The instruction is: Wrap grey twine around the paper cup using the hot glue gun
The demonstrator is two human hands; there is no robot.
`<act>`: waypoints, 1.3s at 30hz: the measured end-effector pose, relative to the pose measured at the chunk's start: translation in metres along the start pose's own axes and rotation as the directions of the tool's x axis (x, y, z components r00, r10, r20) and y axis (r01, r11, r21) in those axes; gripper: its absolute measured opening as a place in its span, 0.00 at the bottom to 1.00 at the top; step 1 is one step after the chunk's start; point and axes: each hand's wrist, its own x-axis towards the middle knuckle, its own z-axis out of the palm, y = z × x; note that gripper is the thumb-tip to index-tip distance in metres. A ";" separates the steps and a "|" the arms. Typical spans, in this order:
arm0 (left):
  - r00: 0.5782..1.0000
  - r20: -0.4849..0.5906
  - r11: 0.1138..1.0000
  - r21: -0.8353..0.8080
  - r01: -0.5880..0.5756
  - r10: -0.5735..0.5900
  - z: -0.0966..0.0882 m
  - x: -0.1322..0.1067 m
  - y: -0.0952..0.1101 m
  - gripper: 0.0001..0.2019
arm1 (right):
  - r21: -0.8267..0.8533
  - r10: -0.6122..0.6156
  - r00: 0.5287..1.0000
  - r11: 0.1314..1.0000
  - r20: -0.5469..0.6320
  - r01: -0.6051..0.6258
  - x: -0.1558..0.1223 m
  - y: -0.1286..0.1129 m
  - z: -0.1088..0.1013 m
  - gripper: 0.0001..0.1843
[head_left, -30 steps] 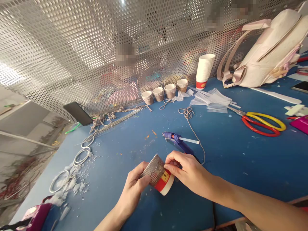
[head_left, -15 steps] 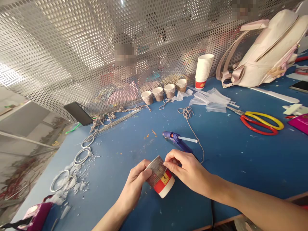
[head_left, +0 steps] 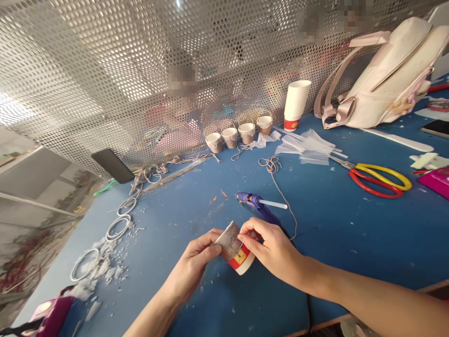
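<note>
Both hands hold a small red-and-white paper cup (head_left: 242,260) just above the blue table (head_left: 351,234). A strip of grey woven fabric (head_left: 228,240) is partly wrapped round the cup. My left hand (head_left: 194,264) pinches the fabric's left side with thumb and fingers. From the right, my right hand (head_left: 271,248) presses its fingertips on the fabric's edge and grips the cup. A purple glue gun (head_left: 257,206) with a white stick lies on the table just behind my right hand.
Several fabric-covered cups (head_left: 240,133) and a stack of paper cups (head_left: 295,103) stand by the perforated metal screen (head_left: 140,70). Red-and-yellow scissors (head_left: 380,180), cut strips (head_left: 308,147), cord (head_left: 277,173), wire rings (head_left: 117,224), a phone (head_left: 112,164) and a pale bag (head_left: 389,75) lie around.
The cup has turned a little in my hands and moved slightly up and right. My left fingers have shifted along the fabric.
</note>
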 end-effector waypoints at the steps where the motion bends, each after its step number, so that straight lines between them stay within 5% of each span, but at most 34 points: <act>1: 1.000 0.002 0.999 0.039 0.001 -0.001 -0.001 0.000 0.003 0.08 | 0.001 -0.003 1.000 1.000 0.002 0.003 0.000 0.001 0.000 0.05; 11: 0.998 -0.063 0.945 0.323 0.050 -0.031 0.000 -0.007 0.014 0.04 | -0.046 0.004 1.000 0.999 0.015 -0.003 0.000 0.009 0.005 0.05; 25: 0.974 -0.102 0.766 0.637 -0.092 0.201 0.017 -0.013 0.007 0.04 | -0.121 -0.140 0.990 0.983 -0.004 0.139 -0.004 -0.001 0.003 0.06; 34: 0.895 -0.183 0.607 0.787 -0.114 0.406 0.016 -0.013 0.006 0.02 | -0.265 -0.066 0.996 0.961 0.059 0.079 -0.003 -0.005 -0.005 0.05; 39: 0.805 -0.240 0.535 0.837 -0.112 0.543 0.007 -0.009 0.003 0.05 | -0.594 -0.008 0.973 0.791 0.230 0.147 -0.014 -0.008 -0.029 0.05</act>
